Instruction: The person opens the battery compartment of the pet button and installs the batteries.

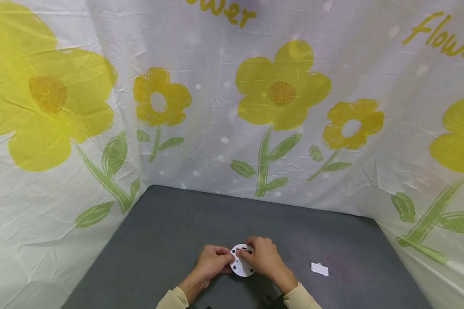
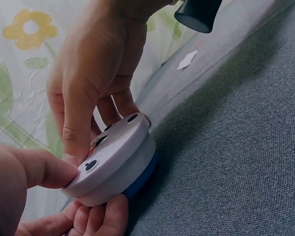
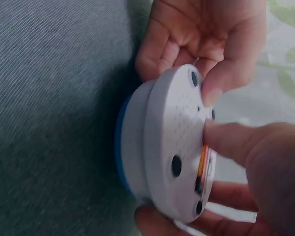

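A round white device (image 1: 242, 267) with a blue underside is held face up just over the table, dark round feet and small holes showing on its top. My left hand (image 1: 213, 261) pinches its left rim, thumb above and fingers beneath, as the left wrist view shows. Around the far right rim curl the fingers of my right hand (image 1: 266, 256). The right thumb (image 3: 231, 140) presses at an open slot in the top, where something orange (image 3: 203, 160) shows inside. What lies under that thumb is hidden. To the right, a small white cover (image 1: 319, 269) lies on the table.
The dark grey table (image 1: 185, 214) meets a hanging cloth (image 1: 209, 150) printed with yellow flowers at its back and sides. A black cylindrical part (image 2: 199, 17) sits near the right wrist in the left wrist view.
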Action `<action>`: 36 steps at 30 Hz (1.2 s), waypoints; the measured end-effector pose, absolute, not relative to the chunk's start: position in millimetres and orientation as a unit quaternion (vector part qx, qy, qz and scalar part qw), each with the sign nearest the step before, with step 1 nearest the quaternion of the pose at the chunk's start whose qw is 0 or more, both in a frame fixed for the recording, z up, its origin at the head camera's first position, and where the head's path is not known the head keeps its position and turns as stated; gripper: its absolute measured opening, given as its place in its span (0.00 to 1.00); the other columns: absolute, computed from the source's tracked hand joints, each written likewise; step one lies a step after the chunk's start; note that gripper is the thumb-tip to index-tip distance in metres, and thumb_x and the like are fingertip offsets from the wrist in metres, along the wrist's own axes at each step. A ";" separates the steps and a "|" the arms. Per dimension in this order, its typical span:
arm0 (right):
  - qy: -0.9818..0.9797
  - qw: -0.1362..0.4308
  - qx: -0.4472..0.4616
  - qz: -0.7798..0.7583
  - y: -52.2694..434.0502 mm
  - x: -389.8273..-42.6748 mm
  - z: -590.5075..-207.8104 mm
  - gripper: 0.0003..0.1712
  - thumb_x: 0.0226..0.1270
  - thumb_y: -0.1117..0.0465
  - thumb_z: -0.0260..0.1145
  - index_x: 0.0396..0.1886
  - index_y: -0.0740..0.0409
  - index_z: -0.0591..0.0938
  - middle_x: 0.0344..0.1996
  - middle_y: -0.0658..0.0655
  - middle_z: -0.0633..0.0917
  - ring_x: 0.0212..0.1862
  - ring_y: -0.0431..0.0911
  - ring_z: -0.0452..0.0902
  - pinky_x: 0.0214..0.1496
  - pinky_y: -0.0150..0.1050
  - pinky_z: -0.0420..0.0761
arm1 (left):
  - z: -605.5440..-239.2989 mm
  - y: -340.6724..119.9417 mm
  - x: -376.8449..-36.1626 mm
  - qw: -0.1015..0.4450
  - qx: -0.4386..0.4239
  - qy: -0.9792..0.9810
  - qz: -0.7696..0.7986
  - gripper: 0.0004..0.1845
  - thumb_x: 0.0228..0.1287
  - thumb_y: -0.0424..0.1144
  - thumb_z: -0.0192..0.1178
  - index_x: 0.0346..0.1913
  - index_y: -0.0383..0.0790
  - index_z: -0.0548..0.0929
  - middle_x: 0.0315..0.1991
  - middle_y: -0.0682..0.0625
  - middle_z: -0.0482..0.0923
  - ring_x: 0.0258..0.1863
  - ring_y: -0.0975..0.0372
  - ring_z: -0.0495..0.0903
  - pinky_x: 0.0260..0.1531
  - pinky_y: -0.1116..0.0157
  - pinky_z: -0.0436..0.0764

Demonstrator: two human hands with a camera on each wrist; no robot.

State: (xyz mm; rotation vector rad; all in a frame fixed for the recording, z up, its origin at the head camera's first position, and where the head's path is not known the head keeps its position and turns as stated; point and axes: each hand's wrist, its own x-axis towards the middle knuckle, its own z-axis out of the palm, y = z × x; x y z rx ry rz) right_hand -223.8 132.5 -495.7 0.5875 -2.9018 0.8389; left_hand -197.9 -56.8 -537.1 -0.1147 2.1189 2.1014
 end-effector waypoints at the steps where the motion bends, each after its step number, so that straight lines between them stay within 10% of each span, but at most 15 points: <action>1: -0.940 0.030 0.197 0.276 134.3 -223.8 -496.2 0.15 0.67 0.49 0.79 0.39 0.56 0.90 0.28 0.48 0.86 0.29 0.39 0.75 0.27 0.35 0.74 | -537.5 -56.6 -197.9 0.077 -0.039 0.706 0.702 0.12 0.59 0.28 0.67 0.45 0.24 0.88 0.36 0.45 0.90 0.32 0.58 0.91 0.33 0.61 0.94; 23: -0.961 -0.002 0.132 0.244 251.4 -227.5 -466.1 0.05 0.72 0.60 0.76 0.44 0.54 0.91 0.36 0.46 0.90 0.37 0.39 0.84 0.38 0.42 0.87 | -537.1 -55.4 -199.1 0.079 -0.054 0.715 0.692 0.12 0.59 0.28 0.68 0.45 0.25 0.89 0.36 0.45 0.89 0.31 0.60 0.89 0.32 0.62 0.93; 36: -0.982 -0.026 0.120 0.143 327.7 -218.0 -486.8 0.21 0.54 0.58 0.87 0.45 0.61 0.90 0.41 0.54 0.89 0.43 0.54 0.87 0.47 0.55 0.88 | -536.8 -55.8 -200.5 0.083 -0.061 0.714 0.693 0.12 0.59 0.28 0.68 0.45 0.26 0.88 0.37 0.44 0.89 0.32 0.60 0.89 0.33 0.62 0.94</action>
